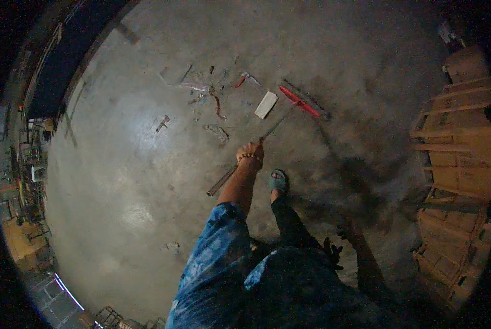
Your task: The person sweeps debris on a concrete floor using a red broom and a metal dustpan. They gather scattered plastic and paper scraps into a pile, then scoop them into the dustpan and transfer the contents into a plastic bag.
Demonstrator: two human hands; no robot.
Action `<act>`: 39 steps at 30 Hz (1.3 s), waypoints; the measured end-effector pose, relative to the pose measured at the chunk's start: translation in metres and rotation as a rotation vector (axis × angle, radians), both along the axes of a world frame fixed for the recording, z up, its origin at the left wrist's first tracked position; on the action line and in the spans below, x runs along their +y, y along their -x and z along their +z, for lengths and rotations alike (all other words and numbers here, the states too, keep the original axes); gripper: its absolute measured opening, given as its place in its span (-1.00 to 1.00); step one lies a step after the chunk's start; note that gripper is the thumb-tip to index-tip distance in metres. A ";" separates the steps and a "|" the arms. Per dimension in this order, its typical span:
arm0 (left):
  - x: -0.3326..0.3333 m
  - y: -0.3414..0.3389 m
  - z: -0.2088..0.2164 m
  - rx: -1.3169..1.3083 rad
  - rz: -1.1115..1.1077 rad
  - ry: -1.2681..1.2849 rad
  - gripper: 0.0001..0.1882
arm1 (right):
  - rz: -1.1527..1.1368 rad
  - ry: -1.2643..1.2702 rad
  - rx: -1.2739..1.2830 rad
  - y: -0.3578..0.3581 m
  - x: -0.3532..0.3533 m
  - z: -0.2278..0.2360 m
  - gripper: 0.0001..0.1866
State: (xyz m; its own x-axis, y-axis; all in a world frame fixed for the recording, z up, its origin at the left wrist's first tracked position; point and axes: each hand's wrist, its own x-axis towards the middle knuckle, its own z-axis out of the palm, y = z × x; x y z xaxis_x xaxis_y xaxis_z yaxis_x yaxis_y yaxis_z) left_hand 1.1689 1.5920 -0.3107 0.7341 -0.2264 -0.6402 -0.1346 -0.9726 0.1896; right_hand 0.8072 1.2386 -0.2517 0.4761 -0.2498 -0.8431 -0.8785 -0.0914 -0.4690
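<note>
My left hand [250, 153], with a beaded bracelet at its wrist, is closed around the handle of a push broom [299, 101]. Its red head with dark bristles lies on the floor ahead, and the handle's end sticks out behind my left forearm. Just left of the broom head lies a pale rectangular block [266, 105]. Further left, litter is scattered: a red-and-clear strip [247, 79], a brownish-red strip [218, 106] and a crumpled clear wrapper [217, 132]. In shadow at the right, my right hand [350, 232] hangs with nothing visible in it, its fingers seeming loosely apart.
Stacked brown cardboard boxes [459, 137] line the right side. Metal racks and equipment [34, 159] stand along the left edge. A small piece of debris [162, 123] lies on the concrete floor [108, 186]. My sandalled foot [278, 180] is behind the broom head.
</note>
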 end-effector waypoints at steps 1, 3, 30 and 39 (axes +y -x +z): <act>0.003 -0.012 -0.001 0.061 0.007 -0.048 -0.67 | -0.050 -0.028 0.048 -0.008 -0.008 0.001 -0.66; 0.034 -0.023 -0.006 0.041 0.014 -0.056 -0.66 | -0.165 -0.077 0.143 -0.020 -0.032 -0.008 -0.63; 0.378 0.272 0.212 0.344 0.611 -0.258 -0.62 | 0.133 0.031 -0.327 0.038 0.010 -0.017 -0.65; 0.234 0.166 0.025 -0.066 -0.179 -0.067 -0.60 | 0.301 0.284 -0.188 0.021 0.104 0.032 -0.52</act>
